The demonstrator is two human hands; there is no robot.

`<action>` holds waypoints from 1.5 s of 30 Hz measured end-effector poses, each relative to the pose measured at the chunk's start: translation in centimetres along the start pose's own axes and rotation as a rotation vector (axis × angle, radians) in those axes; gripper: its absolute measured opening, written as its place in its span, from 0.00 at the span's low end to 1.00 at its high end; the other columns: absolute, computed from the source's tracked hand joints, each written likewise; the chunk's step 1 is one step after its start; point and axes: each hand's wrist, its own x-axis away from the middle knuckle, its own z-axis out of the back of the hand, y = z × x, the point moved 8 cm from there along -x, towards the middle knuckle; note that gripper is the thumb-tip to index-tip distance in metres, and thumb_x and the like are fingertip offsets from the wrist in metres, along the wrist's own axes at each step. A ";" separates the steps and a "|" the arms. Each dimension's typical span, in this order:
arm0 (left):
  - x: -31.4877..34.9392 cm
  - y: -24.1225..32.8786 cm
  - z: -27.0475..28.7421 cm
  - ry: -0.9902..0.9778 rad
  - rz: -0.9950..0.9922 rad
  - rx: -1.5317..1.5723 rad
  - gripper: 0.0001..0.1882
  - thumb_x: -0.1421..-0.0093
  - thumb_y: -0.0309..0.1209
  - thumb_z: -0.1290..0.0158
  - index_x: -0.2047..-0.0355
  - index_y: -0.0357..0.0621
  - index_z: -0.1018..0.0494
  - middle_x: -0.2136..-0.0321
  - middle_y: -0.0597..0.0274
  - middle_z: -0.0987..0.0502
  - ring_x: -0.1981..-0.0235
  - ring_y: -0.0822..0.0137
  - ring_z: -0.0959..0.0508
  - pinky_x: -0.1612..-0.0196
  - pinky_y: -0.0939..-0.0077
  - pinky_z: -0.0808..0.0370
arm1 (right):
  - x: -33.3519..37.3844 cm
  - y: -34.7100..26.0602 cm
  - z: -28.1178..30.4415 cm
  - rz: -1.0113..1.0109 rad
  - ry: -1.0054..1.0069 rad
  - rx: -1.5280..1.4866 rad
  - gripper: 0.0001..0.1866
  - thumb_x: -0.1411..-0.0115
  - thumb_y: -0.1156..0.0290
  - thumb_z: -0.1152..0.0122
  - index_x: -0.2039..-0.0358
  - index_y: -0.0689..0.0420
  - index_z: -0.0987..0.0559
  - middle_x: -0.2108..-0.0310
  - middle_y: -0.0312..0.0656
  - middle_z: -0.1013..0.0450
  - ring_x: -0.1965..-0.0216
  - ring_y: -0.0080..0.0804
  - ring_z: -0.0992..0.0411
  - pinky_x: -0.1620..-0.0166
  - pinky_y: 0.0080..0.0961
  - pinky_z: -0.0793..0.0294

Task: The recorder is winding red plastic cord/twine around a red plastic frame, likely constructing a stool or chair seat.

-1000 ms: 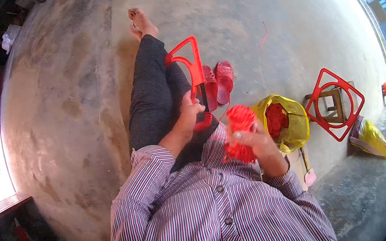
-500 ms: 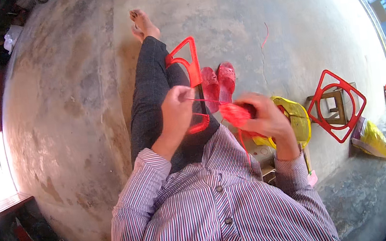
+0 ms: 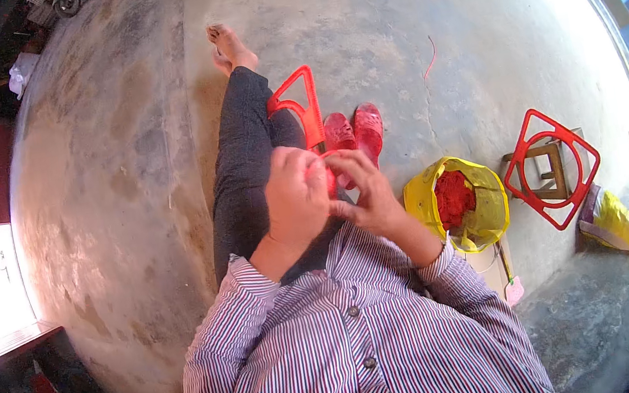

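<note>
Red frame (image 3: 312,127) lies beneath bunched left fingers (image 3: 310,170) and curved right fingers (image 3: 358,163); whether clamped, I cannot tell.

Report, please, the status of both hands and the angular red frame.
Left hand and right hand close together, grips unclear. Angular red frame over the legs, middle hidden by hands. Round yellow container right, apart from hands.
</note>
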 end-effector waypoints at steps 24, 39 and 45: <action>5.7 -9.4 -6.2 -0.233 0.739 0.448 0.07 0.49 0.28 0.48 0.69 0.43 0.31 0.79 0.66 0.30 0.85 0.74 0.33 0.82 0.80 0.36 | 15.6 8.5 16.6 -0.541 0.770 -1.010 0.21 0.35 0.55 0.54 0.49 0.56 0.31 0.61 0.38 0.27 0.62 0.31 0.27 0.57 0.32 0.25; 2.0 1.9 -1.9 -0.222 0.687 1.595 0.25 0.43 0.31 0.44 0.45 0.45 0.36 0.58 0.56 0.26 0.54 0.57 0.25 0.48 0.57 0.29 | 2.5 3.9 -0.8 -0.490 -0.046 -1.702 0.35 0.38 0.41 0.59 0.46 0.61 0.32 0.52 0.46 0.28 0.48 0.37 0.32 0.43 0.36 0.37; -1.5 -2.2 2.6 -0.125 0.507 1.317 0.26 0.44 0.31 0.43 0.45 0.48 0.34 0.57 0.57 0.27 0.56 0.59 0.26 0.47 0.59 0.30 | 2.3 5.3 0.2 -0.476 -0.163 -1.555 0.25 0.39 0.54 0.50 0.50 0.62 0.28 0.69 0.40 0.27 0.77 0.19 0.37 0.78 0.13 0.44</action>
